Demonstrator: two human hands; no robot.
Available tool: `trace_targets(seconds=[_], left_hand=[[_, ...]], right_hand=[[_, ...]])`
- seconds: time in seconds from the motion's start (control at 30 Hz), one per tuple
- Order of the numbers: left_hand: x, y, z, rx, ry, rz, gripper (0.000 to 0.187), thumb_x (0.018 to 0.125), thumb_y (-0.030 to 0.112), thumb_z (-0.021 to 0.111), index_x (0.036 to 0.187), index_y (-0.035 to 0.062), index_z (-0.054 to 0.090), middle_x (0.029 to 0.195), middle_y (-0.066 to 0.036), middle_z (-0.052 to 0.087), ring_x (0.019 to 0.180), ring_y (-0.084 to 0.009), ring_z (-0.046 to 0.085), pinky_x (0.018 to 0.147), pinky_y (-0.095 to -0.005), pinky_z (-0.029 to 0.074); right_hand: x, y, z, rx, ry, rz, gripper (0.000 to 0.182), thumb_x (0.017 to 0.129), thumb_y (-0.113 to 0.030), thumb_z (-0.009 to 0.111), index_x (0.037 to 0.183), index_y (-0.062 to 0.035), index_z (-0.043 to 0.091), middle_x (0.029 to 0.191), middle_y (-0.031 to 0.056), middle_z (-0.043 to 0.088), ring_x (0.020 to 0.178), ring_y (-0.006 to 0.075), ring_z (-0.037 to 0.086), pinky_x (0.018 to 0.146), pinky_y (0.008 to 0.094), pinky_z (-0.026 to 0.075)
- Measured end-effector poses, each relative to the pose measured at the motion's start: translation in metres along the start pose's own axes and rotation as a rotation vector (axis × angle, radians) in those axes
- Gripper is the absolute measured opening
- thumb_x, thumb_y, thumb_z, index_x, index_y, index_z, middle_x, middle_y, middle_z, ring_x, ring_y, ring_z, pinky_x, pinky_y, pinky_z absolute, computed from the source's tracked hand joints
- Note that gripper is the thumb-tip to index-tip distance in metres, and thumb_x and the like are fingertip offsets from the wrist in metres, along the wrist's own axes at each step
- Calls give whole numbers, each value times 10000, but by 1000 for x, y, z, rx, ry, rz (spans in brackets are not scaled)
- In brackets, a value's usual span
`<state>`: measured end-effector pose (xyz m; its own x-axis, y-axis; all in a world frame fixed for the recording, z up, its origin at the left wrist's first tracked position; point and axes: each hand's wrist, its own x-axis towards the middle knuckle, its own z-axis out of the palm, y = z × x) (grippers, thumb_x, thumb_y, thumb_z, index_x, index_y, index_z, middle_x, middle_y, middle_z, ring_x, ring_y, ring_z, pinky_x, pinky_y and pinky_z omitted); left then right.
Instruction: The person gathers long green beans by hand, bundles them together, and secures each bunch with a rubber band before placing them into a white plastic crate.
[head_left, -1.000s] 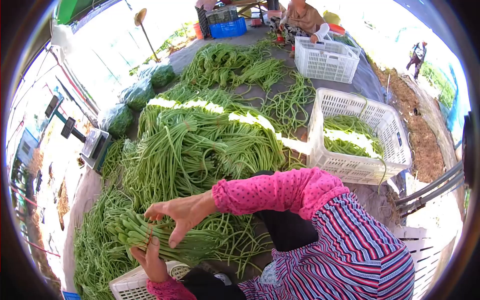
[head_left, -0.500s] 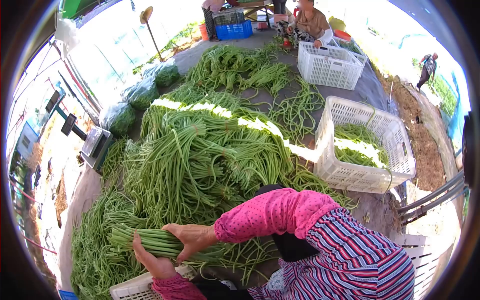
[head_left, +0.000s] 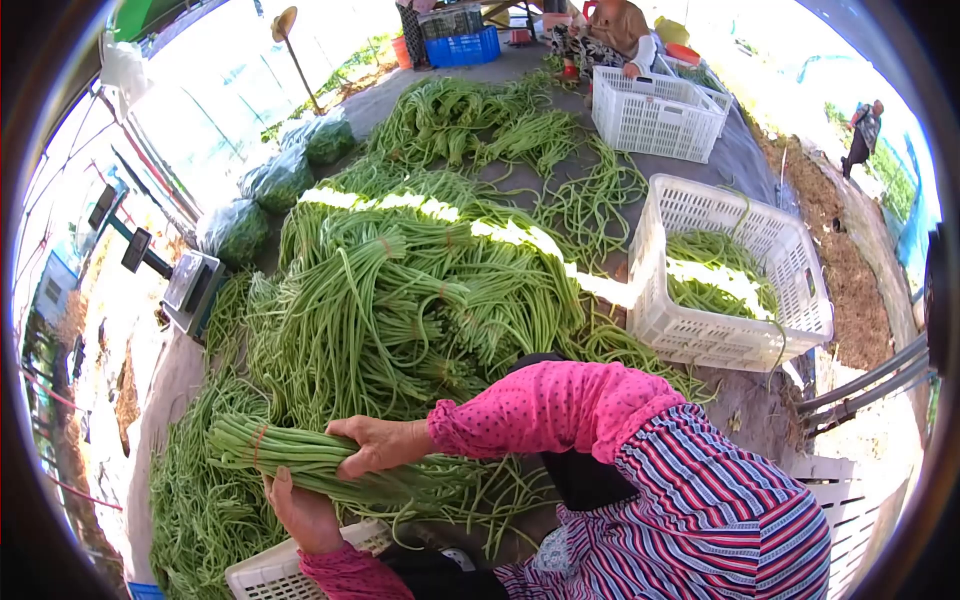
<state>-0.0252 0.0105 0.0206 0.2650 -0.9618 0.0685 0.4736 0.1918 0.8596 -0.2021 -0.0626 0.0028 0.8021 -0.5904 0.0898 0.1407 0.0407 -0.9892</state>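
My right hand (head_left: 380,446) is closed over the middle of a bundle of long green beans (head_left: 305,456), its thumb on the near side. Below the bundle, my left hand (head_left: 304,515) cups the underside with the thumb pointing up; some of its fingers are hidden by the beans. A thin red band (head_left: 258,443) circles the bundle near its left end. The loose tails of the beans trail right under my right forearm. Just beyond my hands rises a big pile of long beans (head_left: 350,310), several bunches of it tied with reddish bands.
A white crate (head_left: 735,345) with beans stands right; another white crate (head_left: 250,578) is by my left sleeve. A scale (head_left: 192,285) and filled bags (head_left: 235,232) line the left. At the back a person (head_left: 615,30) sits by a white crate (head_left: 655,125); another person (head_left: 862,137) is far right.
The bundle has shifted slightly left and up, and its red band now shows. My left hand sits lower along the near side of the bundle. My right hand still grips it.
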Motion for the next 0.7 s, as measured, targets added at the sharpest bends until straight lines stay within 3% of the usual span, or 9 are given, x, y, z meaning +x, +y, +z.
trace_targets(seconds=[0.13, 0.23, 0.37, 0.47, 0.57, 0.67, 0.7], left_hand=[[-1, 5, 6, -13, -75, -36, 522, 875, 303, 596, 1292, 34, 431, 1176, -96, 538, 1066, -222, 523, 938, -364, 405], [1, -7, -3, 1, -43, -82, 563, 858, 338, 629, 1290, 37, 428, 1168, -94, 536, 1069, -219, 520, 934, -366, 410], [1, -11, -8, 28, 9, -139, 574, 840, 313, 665, 1279, 27, 431, 1149, -102, 539, 1036, -225, 537, 899, -377, 441], [0, -11, -1, 46, 7, -115, 499, 884, 354, 594, 1236, 21, 475, 1139, -118, 561, 1033, -235, 553, 908, -375, 445], [3, -11, -5, 45, 51, -108, 493, 883, 334, 596, 1236, 11, 474, 1123, -121, 570, 1013, -239, 563, 899, -379, 448], [3, -11, 1, 30, 54, -121, 470, 893, 308, 588, 1237, 9, 473, 1124, -126, 576, 1016, -244, 568, 907, -387, 449], [2, -10, 6, 12, 60, -126, 481, 882, 295, 603, 1230, -10, 470, 1114, -142, 577, 1007, -247, 574, 901, -384, 460]], right_hand=[[-1, -13, -6, 140, 6, -44, 457, 797, -230, 644, 1150, 32, 522, 1007, 70, 606, 926, 128, 548, 821, 280, 457], [-2, -17, -9, 333, -39, 22, 438, 815, -251, 647, 1147, 14, 543, 1020, 43, 608, 921, 93, 550, 808, 267, 461], [-5, -19, -14, 335, -113, 119, 439, 810, -256, 641, 1145, 13, 547, 1013, 43, 609, 914, 93, 554, 794, 267, 467], [-6, -22, -18, 203, -147, 154, 475, 788, -294, 654, 1120, 29, 547, 981, 60, 608, 891, 111, 556, 770, 272, 467], [-5, -11, -20, -36, 68, 139, 607, 727, -348, 718, 1096, 72, 482, 950, 117, 575, 878, 170, 549, 746, 293, 455], [-2, 4, -17, -103, 121, 0, 665, 726, -343, 744, 1127, 80, 425, 953, 137, 562, 896, 192, 550, 766, 311, 458], [-4, 0, -14, -147, 129, 17, 703, 708, -333, 772, 1146, 72, 398, 981, 170, 552, 925, 246, 560, 805, 339, 462]])
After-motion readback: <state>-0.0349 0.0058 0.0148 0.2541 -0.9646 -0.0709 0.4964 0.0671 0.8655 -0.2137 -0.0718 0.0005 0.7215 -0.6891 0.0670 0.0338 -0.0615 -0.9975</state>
